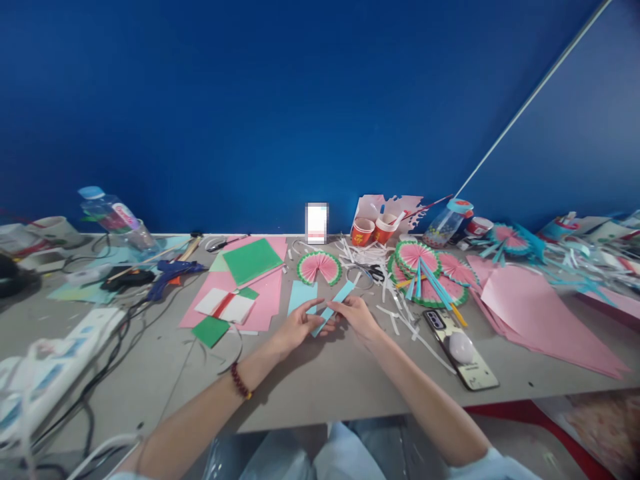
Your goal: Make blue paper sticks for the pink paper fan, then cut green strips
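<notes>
A narrow light-blue paper strip (345, 291) slants up to the right between my two hands. My left hand (303, 323) has its fingers closed round the strip's lower end. Higher up, the fingertips of my right hand (356, 313) pinch the same strip. Just behind my left hand lies a wider light-blue paper piece (301, 293), partly covered by the fingers. Beyond both hands is a pleated paper fan (319, 268), pink with a green and white edge, folded out almost to a full circle.
Finished watermelon-like fans (419, 260) with blue strip handles lie to the right, near a phone (467, 353) and pink sheets (540, 313). Scissors (375, 272) rest among white paper scraps. Green paper (253, 261), a blue glue gun (173, 277) and a power strip (65, 360) are left.
</notes>
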`<state>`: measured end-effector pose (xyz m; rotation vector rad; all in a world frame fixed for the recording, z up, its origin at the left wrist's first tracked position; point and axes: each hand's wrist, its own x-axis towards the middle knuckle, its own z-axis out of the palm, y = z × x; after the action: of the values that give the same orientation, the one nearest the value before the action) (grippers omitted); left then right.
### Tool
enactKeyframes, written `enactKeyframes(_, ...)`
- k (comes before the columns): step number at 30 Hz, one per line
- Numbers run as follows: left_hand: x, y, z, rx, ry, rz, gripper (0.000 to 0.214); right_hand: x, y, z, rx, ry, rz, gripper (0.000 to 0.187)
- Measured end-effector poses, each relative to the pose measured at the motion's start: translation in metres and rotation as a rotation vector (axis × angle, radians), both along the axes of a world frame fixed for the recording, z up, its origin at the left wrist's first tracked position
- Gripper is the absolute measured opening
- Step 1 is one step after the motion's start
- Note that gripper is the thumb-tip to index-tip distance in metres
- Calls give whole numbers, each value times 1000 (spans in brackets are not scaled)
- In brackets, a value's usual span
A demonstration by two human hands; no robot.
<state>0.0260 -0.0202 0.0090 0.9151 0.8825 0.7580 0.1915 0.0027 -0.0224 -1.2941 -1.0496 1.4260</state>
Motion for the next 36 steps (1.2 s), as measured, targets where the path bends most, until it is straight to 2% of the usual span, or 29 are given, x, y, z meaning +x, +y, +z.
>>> enactKeyframes(8,1,2,-1,-1,18,5,77,-1,0,-3,11,-25,-7,26)
enactKeyframes(15,-1,5,-13,43,37,23,82,-3,-2,2,0,-18,-2,28)
enactKeyframes(22,-1,4,-15,84,27,42,83,-3,-1,-5,-19,139,168,33)
enactKeyframes(26,-1,6,-23,141,36,40,87,-5,-4,-6,-54,184,274,33)
enactKeyframes(31,0,8,-33,146,-1,49,86,-8,-6,0,-7,116,179,33)
enactKeyframes(36,-1,10,-27,123,88,35,52,-6,-4,4,50,-44,24,32)
